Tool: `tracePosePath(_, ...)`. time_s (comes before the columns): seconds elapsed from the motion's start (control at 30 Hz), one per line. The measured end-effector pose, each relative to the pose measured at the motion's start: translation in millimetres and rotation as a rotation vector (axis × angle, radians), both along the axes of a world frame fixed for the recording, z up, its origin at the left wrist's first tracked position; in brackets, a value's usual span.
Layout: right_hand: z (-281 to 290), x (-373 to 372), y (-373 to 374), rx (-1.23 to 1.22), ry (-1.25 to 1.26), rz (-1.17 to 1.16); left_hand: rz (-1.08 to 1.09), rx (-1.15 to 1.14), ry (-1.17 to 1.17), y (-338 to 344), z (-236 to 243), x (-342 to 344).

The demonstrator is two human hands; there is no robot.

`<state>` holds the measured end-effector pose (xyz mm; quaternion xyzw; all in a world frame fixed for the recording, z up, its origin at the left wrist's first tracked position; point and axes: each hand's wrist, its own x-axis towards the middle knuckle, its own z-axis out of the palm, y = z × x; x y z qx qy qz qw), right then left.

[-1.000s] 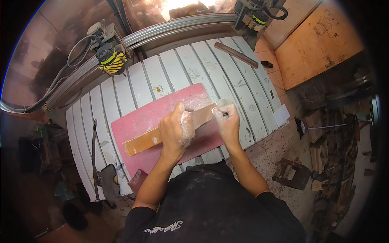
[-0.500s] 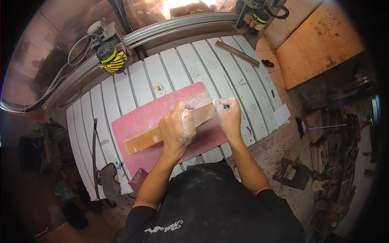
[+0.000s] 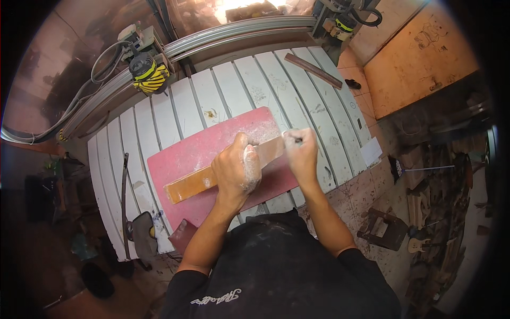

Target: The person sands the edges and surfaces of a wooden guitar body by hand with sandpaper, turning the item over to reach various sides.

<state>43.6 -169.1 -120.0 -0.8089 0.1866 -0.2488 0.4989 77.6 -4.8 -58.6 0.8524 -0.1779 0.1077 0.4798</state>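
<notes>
A long flat wooden bar (image 3: 192, 183), orange-brown at its left end and paler and dusty toward the right, lies slantwise above a pink pad (image 3: 180, 154). My left hand (image 3: 235, 169) wraps around its middle, with white dust along the thumb and palm. At the bar's right end my right hand (image 3: 303, 154) is closed in a pinch, its fingers dusty and slightly blurred. A small whitish bit shows by those fingertips, and what they grip is too hidden to name. Near my left forearm lies a dark red folded piece (image 3: 183, 236).
The pad rests on a white slatted table (image 3: 202, 98). A dark wooden strip (image 3: 313, 70) lies at its far right. A tool head with yellow-black stripes (image 3: 150, 77) hangs from the metal rail (image 3: 239, 33) behind. A long dark curved tool (image 3: 125, 199) lies at the left edge.
The whole view has shifted slightly. My right hand is more blurred at the bar's end, while my left hand keeps the same grip on the bar.
</notes>
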Motion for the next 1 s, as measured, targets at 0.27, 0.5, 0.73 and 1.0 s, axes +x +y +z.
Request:
tracePosePath(0.27,-8,3,-5,0.017,-0.028,-0.002,-0.014,-0.018,0.009,1,-1,-1)
tracePosePath(0.5,-10,4,-13,0.056,-0.024,-0.064,-0.009,0.035,0.007,2,0,-2)
tracePosePath(0.73,-25,23,-53,-0.168,0.095,-0.092,-0.023,0.012,-0.001,0,0,-1)
tracePosePath(1.0,47,-41,-4,-0.002,0.103,0.474,0.004,0.017,0.036,5,-1,5)
